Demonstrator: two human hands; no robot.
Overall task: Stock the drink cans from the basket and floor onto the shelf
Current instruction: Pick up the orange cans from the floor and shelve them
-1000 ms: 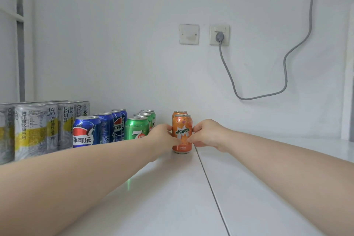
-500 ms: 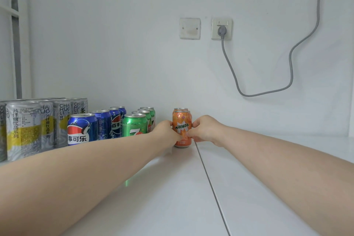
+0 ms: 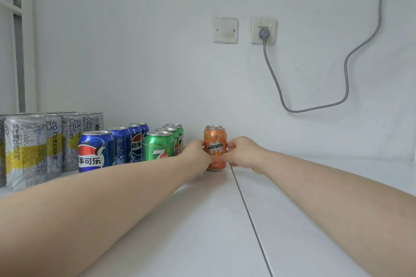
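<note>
Head camera, one frame logged.

A: Where do I put the orange can?

B: I read the orange can upright on the white shelf, close to the back wall and just left of the seam that runs front to back. A second orange can stands directly behind it; only its top shows.

A: Hands?

B: Both are on the front can. The left hand has its fingers curled round the can's left side. The right hand is curled round the right side, and the thumbs nearly meet across the lower label. The base looks seated on the shelf, but I cannot tell for certain from this angle.

A: Neighbours?

B: To the left I see green cans, then blue cans, then taller grey-and-yellow cans at the far left. All are upright, in rows running back toward the wall. The left hand hides the gap between the green row and the orange can.

A: Wall fittings?

B: A blank cover plate sits beside a socket with a grey plug in it. The grey cable droops in a loop to the right and climbs out of the top of the frame.
</note>
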